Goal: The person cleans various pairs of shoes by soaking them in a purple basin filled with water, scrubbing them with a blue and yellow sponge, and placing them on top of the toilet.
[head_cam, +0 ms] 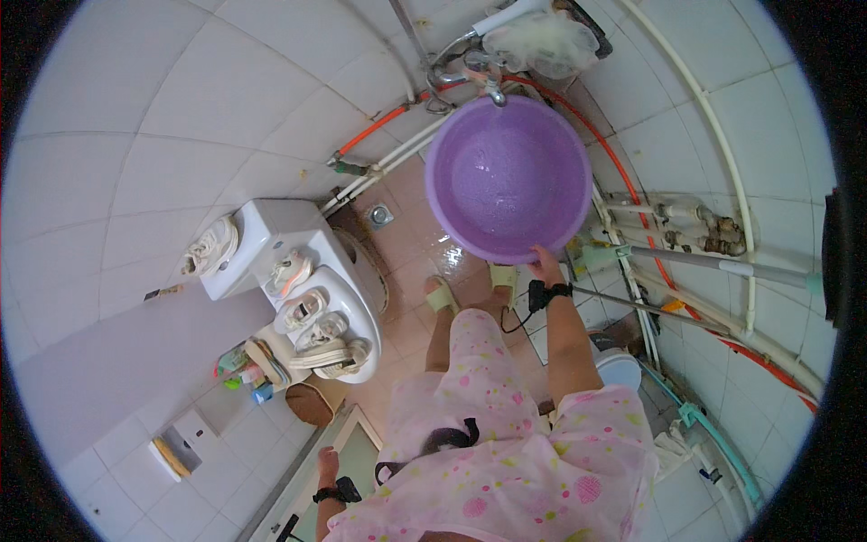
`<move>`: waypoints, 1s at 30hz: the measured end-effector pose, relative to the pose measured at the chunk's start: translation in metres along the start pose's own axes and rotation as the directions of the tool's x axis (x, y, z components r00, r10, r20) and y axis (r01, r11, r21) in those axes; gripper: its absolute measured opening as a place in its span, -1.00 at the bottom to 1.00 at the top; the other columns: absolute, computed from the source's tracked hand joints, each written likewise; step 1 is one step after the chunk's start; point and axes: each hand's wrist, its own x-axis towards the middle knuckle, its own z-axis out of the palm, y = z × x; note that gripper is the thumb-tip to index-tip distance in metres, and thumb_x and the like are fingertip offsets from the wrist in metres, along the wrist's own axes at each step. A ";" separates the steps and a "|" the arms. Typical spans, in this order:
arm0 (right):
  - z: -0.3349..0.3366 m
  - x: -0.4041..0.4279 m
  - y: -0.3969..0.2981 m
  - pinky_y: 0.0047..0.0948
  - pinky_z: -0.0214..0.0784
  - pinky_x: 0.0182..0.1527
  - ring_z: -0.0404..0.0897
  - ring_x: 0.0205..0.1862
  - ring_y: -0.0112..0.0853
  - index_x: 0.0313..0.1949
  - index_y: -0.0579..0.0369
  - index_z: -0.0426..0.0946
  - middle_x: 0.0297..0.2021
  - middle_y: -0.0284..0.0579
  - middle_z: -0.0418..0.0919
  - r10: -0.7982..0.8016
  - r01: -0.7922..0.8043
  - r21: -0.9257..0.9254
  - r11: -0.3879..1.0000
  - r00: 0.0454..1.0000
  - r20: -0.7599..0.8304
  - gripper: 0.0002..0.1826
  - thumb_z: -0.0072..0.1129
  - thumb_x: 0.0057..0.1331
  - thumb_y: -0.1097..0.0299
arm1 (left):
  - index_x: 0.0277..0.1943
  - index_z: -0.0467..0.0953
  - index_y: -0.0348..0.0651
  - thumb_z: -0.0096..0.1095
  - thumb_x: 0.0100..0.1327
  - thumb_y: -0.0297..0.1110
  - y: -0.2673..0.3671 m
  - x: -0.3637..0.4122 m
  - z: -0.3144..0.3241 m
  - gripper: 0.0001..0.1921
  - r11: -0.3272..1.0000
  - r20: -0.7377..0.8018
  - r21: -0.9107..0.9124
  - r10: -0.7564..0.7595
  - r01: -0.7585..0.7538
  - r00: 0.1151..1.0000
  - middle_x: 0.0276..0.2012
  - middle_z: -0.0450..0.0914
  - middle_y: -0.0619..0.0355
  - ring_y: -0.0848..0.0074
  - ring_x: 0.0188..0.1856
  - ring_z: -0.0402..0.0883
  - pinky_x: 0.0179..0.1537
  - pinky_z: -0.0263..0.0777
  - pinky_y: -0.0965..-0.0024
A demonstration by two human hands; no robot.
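Note:
A large purple plastic basin (572, 223) stands beneath a metal tap (496, 93), with rippled, bubbly water inside. My right hand (547, 267) grips its near rim, thumb over the edge, and a black band with a small device circles that wrist. Well away from the basin, at the lower left, my left hand (328, 462) hangs near a glazed door (352, 433). Its fingers look curled, but whether they are closed is not clear. Several pale sneakers (303, 309) rest on the lid of a white toilet (371, 339); another pair (215, 249) sits on its tank.
A floor drain (380, 215) lies left of the basin on wet pink tiles. Orange hose (620, 159) and pipes follow the walls. A grey mop handle (718, 264) juts in at right. A brown wastebasket (311, 405) stands beside the toilet, and a shower head (508, 17) hangs above the tap.

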 end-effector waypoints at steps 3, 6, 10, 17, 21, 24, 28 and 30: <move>0.074 -0.086 -0.027 -0.41 0.30 -0.35 0.47 -0.36 -0.42 -0.20 0.08 0.43 -0.43 -0.23 0.41 -0.013 -0.005 -0.160 0.987 0.994 -0.106 -0.64 0.23 0.16 0.11 | -0.03 0.50 -0.22 0.03 0.14 -0.37 0.006 -0.015 -0.004 -0.68 0.986 -0.026 -0.090 -0.145 0.142 0.989 -0.08 0.54 -0.11 0.09 -0.04 0.51 -0.03 0.41 0.16; 0.037 -0.113 -0.042 -0.35 0.36 -0.26 0.50 -0.35 -0.37 0.00 0.06 0.38 -0.37 -0.15 0.47 -0.123 0.074 -0.550 0.832 0.991 -0.052 -0.49 0.07 0.25 -0.06 | -0.06 0.51 -0.24 0.06 0.12 -0.36 -0.008 0.015 0.009 -0.68 0.998 -0.061 0.056 -0.013 0.016 0.998 -0.09 0.55 -0.11 0.09 -0.04 0.51 -0.04 0.40 0.19; -0.010 -0.159 -0.033 -0.15 0.35 -0.12 0.53 -0.20 -0.16 0.03 0.22 0.44 -0.23 0.02 0.56 -0.337 0.329 -0.940 -0.090 0.878 0.340 -0.33 -0.08 0.26 -0.19 | -0.28 0.54 -0.21 0.06 0.15 -0.39 -0.043 0.043 0.008 -0.85 0.925 -0.271 0.292 0.322 -0.241 0.907 -0.32 0.52 -0.02 0.17 -0.26 0.50 -0.11 0.35 0.21; -0.151 -0.193 -0.038 -0.38 0.40 -0.52 0.53 -0.50 -0.37 -0.06 0.23 0.43 -0.43 -0.04 0.55 -0.507 0.558 -0.619 0.552 0.814 0.282 -0.62 0.07 0.31 0.17 | -0.20 0.44 -0.43 0.12 0.07 -0.32 0.032 0.089 -0.047 -0.67 0.923 -0.394 -0.289 0.129 -0.255 0.910 -0.25 0.51 -0.31 -0.16 -0.14 0.44 -0.14 0.31 0.00; -0.118 -0.260 -0.027 -0.42 0.29 -0.61 0.42 -0.64 -0.41 -0.16 0.22 0.45 -0.56 -0.10 0.50 -0.610 0.487 -0.667 0.564 0.790 0.060 -0.65 0.10 0.29 0.15 | 0.04 0.37 -0.41 0.15 0.02 -0.36 0.068 0.092 -0.102 -0.51 0.893 -0.666 -0.293 0.067 -0.343 0.743 -0.08 0.43 -0.33 -0.12 0.03 0.36 0.06 0.27 0.09; -0.118 -0.285 -0.020 -0.40 0.23 -0.61 0.39 -0.64 -0.37 -0.25 0.21 0.46 -0.58 -0.11 0.49 -0.556 0.327 -0.821 0.467 0.831 0.015 -0.65 0.09 0.29 0.11 | 0.05 0.35 -0.39 0.14 0.00 -0.39 0.089 0.092 -0.124 -0.50 0.870 -0.711 -0.285 0.090 -0.403 0.697 -0.08 0.41 -0.30 -0.12 0.00 0.36 0.06 0.27 0.08; -0.144 -0.262 -0.034 -0.34 0.17 -0.63 0.39 -0.66 -0.32 -0.40 0.22 0.47 -0.60 -0.10 0.51 -0.698 0.613 -0.789 -0.052 0.543 0.468 -0.56 0.03 0.29 0.01 | -0.02 0.38 -0.37 0.15 -0.01 -0.40 0.074 0.108 -0.093 -0.56 0.864 -0.690 -0.336 0.045 -0.375 0.722 -0.14 0.45 -0.27 -0.11 -0.05 0.37 0.02 0.27 0.03; -0.129 -0.272 -0.024 -0.24 0.10 -0.63 0.37 -0.67 -0.29 -0.38 0.22 0.44 -0.55 -0.10 0.52 -0.637 0.512 -0.828 -0.230 0.564 0.525 -0.64 0.05 0.29 0.11 | -0.08 0.42 -0.34 0.15 -0.01 -0.39 0.059 0.128 -0.086 -0.62 0.861 -0.621 -0.344 0.090 -0.374 0.778 -0.19 0.49 -0.26 -0.10 -0.05 0.37 0.01 0.27 0.02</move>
